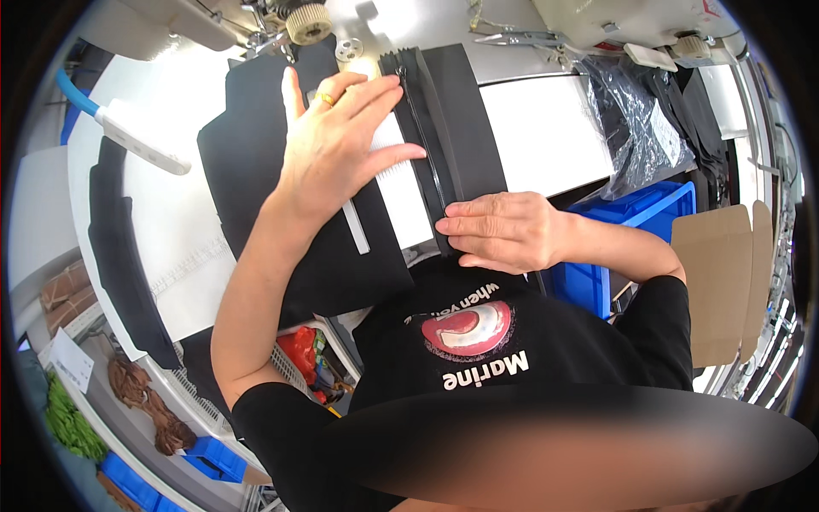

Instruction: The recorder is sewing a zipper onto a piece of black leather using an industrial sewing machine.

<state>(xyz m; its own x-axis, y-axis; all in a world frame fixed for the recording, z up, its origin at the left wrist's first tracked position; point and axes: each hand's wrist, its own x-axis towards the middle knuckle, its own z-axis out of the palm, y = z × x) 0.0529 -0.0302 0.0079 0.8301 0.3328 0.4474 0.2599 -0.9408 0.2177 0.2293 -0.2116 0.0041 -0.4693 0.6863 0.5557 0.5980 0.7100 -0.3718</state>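
Note:
A black zipper [424,141] runs lengthwise along a strip of black fabric [444,111] on the sewing table. My left hand [333,141], a ring on one finger, is spread open with its fingertips and thumb at the strip's left edge. My right hand [512,229] lies with fingers stretched out, tips on the strip's near end; no grip on it shows. A larger black fabric panel [256,145] lies beneath and beside my left hand, with a narrow white strip [356,227] on it. The sewing machine [286,26] stands just beyond, its needle area partly hidden.
A second machine [640,21] stands at far right, with tweezers [520,39] near it. Right of me are a clear plastic bag [636,128], a blue bin [653,205] and a cardboard box [712,290]. Black fabric pieces [128,247] lie at the table's left, below a white power strip [141,141].

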